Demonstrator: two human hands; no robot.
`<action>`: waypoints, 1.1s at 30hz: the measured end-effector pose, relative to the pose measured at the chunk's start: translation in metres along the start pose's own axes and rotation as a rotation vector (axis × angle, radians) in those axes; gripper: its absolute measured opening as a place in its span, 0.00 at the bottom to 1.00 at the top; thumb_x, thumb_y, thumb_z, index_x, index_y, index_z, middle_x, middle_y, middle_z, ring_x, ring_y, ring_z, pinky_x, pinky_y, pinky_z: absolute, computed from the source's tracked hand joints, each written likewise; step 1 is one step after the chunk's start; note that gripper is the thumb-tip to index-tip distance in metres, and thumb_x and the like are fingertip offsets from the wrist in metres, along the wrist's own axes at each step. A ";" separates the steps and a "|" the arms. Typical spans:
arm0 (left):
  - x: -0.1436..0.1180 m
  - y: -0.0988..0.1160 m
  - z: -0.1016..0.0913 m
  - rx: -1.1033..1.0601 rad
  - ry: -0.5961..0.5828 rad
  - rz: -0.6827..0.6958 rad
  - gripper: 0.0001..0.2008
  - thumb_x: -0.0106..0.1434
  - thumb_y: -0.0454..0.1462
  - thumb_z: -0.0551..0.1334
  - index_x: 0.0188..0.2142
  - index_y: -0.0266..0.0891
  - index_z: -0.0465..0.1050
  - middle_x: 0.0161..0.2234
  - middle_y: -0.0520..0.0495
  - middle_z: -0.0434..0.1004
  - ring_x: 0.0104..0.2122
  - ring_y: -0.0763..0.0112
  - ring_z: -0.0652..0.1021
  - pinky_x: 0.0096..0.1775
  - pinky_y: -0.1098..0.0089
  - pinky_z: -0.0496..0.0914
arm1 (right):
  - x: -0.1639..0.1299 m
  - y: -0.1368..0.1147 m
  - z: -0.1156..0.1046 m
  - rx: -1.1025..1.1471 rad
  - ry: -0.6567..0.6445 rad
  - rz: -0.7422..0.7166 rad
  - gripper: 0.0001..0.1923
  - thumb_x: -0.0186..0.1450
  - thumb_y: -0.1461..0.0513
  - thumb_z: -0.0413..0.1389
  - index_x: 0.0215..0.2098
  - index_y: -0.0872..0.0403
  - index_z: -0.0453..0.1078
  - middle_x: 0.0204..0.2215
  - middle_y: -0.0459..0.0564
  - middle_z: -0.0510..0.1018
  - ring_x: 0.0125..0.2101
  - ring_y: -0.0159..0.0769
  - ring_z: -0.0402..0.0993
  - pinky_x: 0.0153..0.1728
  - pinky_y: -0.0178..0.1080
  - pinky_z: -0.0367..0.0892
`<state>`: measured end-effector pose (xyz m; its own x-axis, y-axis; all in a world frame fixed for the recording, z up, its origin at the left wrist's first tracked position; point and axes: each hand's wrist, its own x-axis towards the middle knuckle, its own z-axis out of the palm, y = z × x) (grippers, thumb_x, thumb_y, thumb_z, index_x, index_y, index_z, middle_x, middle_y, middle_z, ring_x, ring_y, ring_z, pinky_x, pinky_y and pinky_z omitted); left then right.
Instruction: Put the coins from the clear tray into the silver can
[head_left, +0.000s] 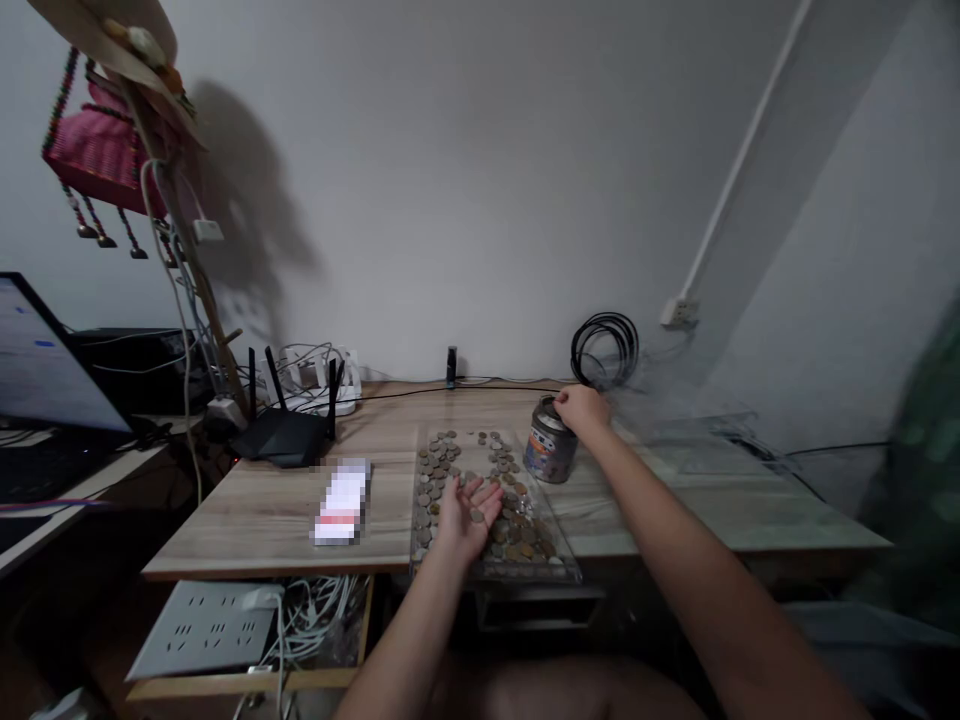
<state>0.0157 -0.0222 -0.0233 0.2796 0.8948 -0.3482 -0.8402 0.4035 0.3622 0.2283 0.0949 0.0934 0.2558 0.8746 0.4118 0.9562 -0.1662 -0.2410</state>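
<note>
Resting palm-up at centre frame, the left hand [466,512] cups coins [480,480], fingers spread; right hand [581,407] fingers clasp the tin's [550,452] top.

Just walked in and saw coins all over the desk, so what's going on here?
A person sits at a wooden desk with a clear tray of mixed coins in front of them. Their left hand lies palm up over the tray with a coin or two in it. Their right hand rests on top of a small can standing just right of the tray. A black router sits further left.
</note>
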 end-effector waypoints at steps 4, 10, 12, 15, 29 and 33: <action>-0.001 0.000 0.000 0.005 -0.007 0.005 0.19 0.63 0.45 0.47 0.44 0.32 0.61 0.40 0.32 0.71 0.39 0.60 0.76 0.32 0.69 0.71 | 0.005 0.000 0.001 -0.084 -0.041 0.026 0.11 0.55 0.63 0.51 0.32 0.52 0.76 0.34 0.53 0.78 0.34 0.39 0.72 0.30 0.35 0.61; -0.003 0.003 0.000 -0.034 -0.011 0.047 0.22 0.62 0.48 0.47 0.46 0.32 0.62 0.44 0.32 0.70 0.39 0.60 0.76 0.34 0.67 0.70 | -0.060 -0.030 -0.004 -0.001 0.038 -0.305 0.16 0.62 0.58 0.47 0.38 0.52 0.75 0.38 0.54 0.76 0.39 0.38 0.69 0.35 0.35 0.61; -0.004 0.004 0.002 -0.058 -0.015 0.082 0.23 0.62 0.49 0.47 0.47 0.33 0.62 0.43 0.33 0.70 0.39 0.60 0.76 0.34 0.66 0.70 | -0.106 -0.045 0.006 0.142 -0.184 -0.582 0.14 0.62 0.57 0.48 0.36 0.50 0.75 0.35 0.49 0.77 0.36 0.34 0.70 0.35 0.33 0.61; -0.006 0.005 0.004 -0.086 -0.042 0.121 0.25 0.61 0.50 0.46 0.48 0.34 0.62 0.44 0.34 0.70 0.38 0.60 0.76 0.37 0.63 0.70 | -0.163 -0.062 0.025 0.257 -0.427 -0.844 0.12 0.60 0.59 0.51 0.38 0.49 0.74 0.36 0.48 0.77 0.36 0.33 0.70 0.36 0.33 0.60; -0.007 0.004 0.005 0.059 -0.084 0.182 0.21 0.60 0.46 0.50 0.44 0.34 0.69 0.45 0.37 0.70 0.41 0.63 0.74 0.34 0.69 0.70 | 0.009 0.003 -0.002 -0.131 -0.086 -0.020 0.12 0.55 0.60 0.52 0.32 0.56 0.75 0.34 0.57 0.77 0.35 0.41 0.72 0.30 0.35 0.61; -0.008 0.003 0.007 0.112 -0.091 0.227 0.20 0.60 0.45 0.50 0.42 0.34 0.71 0.46 0.37 0.70 0.43 0.63 0.73 0.35 0.70 0.69 | 0.003 -0.004 0.004 -0.140 -0.086 0.001 0.14 0.55 0.58 0.54 0.35 0.56 0.75 0.36 0.58 0.76 0.36 0.44 0.72 0.32 0.38 0.63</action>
<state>0.0138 -0.0270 -0.0133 0.1353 0.9762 -0.1695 -0.8309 0.2049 0.5173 0.2245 0.0997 0.0921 0.2496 0.9091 0.3334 0.9679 -0.2239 -0.1141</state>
